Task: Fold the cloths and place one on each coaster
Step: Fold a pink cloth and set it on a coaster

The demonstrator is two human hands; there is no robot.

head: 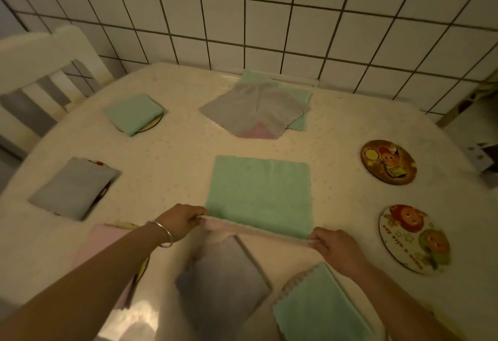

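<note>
Against a wall of white tiles (269, 17) with dark grout stands a pale speckled surface (175, 157), and a white slatted chair (45, 71) sits off its far left corner. Light is dim and yellowish.

At the middle of the surface lies a green cloth (260, 192), spread flat; its long axis runs from near edge to far edge. Both hands pinch its near hem, which shows a pink underside and is lifted just off the surface: the left hand (182, 220) holds the near left corner, the right hand (335, 247) the near right corner, fingers curled round the fabric. A silver bangle (163, 234) circles the left wrist.

Toward the far edge sits a loose pile of unfolded cloths (258, 108), grey on top with green and pink showing beneath. Along the left edge a folded green cloth (133, 114) and a folded grey cloth (72, 187) each cover a coaster, only slivers of which show. Near the right edge two round picture coasters lie bare, the farther coaster (388, 162) and the nearer coaster (415, 239).

Along the near edge a folded pink cloth (103, 243), a blurred grey cloth (223, 281) and a green cloth with a scalloped hem (318, 303) are partly hidden by the arms or cut off by the frame; what lies under them is hard to tell.
</note>
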